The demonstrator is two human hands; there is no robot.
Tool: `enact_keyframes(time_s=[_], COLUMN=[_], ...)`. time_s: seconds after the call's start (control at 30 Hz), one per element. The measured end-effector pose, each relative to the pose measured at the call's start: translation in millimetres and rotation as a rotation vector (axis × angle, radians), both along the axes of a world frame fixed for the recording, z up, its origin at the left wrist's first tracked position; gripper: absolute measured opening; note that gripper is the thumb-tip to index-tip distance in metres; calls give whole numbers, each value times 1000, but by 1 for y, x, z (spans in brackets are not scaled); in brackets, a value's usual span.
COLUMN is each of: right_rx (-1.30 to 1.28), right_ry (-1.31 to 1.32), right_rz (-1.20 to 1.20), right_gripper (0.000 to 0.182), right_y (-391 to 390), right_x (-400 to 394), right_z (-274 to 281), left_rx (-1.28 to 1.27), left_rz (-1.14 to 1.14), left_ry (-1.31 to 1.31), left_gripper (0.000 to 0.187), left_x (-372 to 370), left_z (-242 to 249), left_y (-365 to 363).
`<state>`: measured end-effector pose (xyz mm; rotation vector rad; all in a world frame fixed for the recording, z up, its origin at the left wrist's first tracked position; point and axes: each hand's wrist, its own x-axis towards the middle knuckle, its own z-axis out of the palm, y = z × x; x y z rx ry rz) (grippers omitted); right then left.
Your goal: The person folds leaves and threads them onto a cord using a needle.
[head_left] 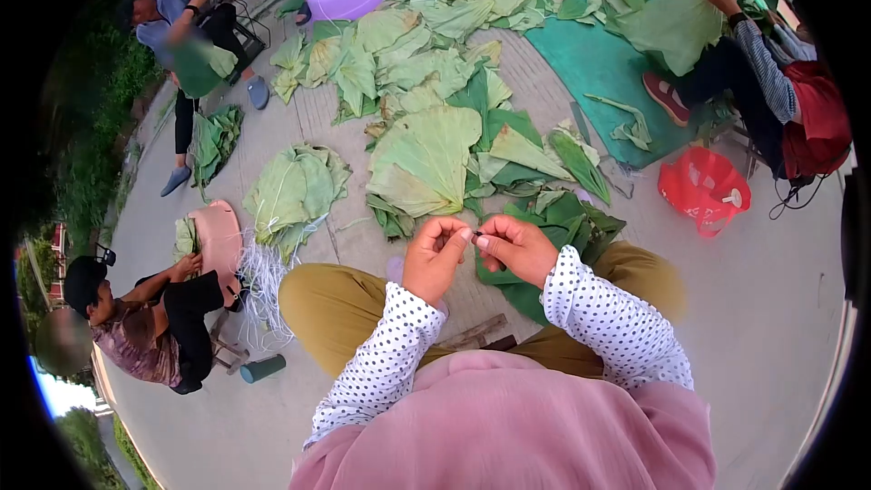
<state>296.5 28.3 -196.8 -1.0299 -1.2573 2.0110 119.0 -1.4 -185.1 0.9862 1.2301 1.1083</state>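
At the left of the frame, white strings (265, 286) in a loose tangle on the pavement: apparently light and limp, best lifted by one end. Just right of these, a stack of leaves (295, 186), probably soft and bulky, better scooped from beneath than tugged by an edge. Near the middle, a broad pale leaf (426, 154), fanned out, thin and likely apt to tear, so safest held at the narrow ribbed base. Just below, the left hand (431, 261), thumb and forefinger pinching at a small dark piece (476, 234) at the centre of the frame. Too small to identify; presumably almost weightless and easy to drop, suited to a fingertip hold. Opposite, the right hand (522, 250), thumb and forefinger pinching the same piece. Farther right, dark green leaves (581, 225), seemingly more supple; then a red basket (694, 186), probably light plastic, best carried by its handle.
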Motion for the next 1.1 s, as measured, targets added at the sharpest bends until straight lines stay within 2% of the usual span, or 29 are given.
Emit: enact_keyframes(time_s=[0.1, 0.17, 0.2, 0.27, 0.33, 0.37, 0.4, 0.47, 0.53, 0.63, 0.73, 0.93, 1.0, 1.1], right_rx=[-94, 133, 106, 141, 126, 191, 254, 221, 330, 302, 272, 273, 297, 354], right_ry=[-25, -227, -234, -270, -269, -291, -313, -308, -291, -308, -303, -322, -317, -332], right_rz=[-83, -71, -65, -94, -91, -58, -23, 22, 48, 69, 84, 84, 82, 62], right_gripper=[10, 10, 10, 10, 11, 10, 10, 9, 9, 9, 8, 7, 8, 9], right_y=[6, 11, 11, 18, 21, 22, 22, 24, 25, 29, 37, 39, 38, 35], right_x=[3, 9, 10, 10, 8, 7, 6, 2, -2, -5, -7, -9, -9, -6], right_z=[1, -9, -11, -4, 2, 3, 5, 8, 9, 10, 13, 8, 8, 10], left_rx=[-62, -181, -262, -497, -687, -776, -865, -974, -1003, -1006, -983, -1100, -903, -624], left_rz=[-42, -67, -48, 110, 108, 148, 246, 424, 509, 654, 785, 1036, 1049, 925], left_ry=[-50, -154, -209, -81, 175, 206, 99, -121, -211, -358, -494, -532, -524, -622], left_gripper=[10, 14, 17, 19, 21, 23, 25, 30, 34, 46, 47, 34, 32, 29], left_x=[-3, -8, -12, -24, -44, -47, -49, -53, -56, -61, -63, -76, -79, -82], left_z=[-25, -48, -67, -119, -188, -210, -228, -253, -271, -292, -304, -313, -307, -277], left_y=[10, 22, 32, 54, 70, 75, 80, 87, 93, 109, 130, 150, 147, 138])
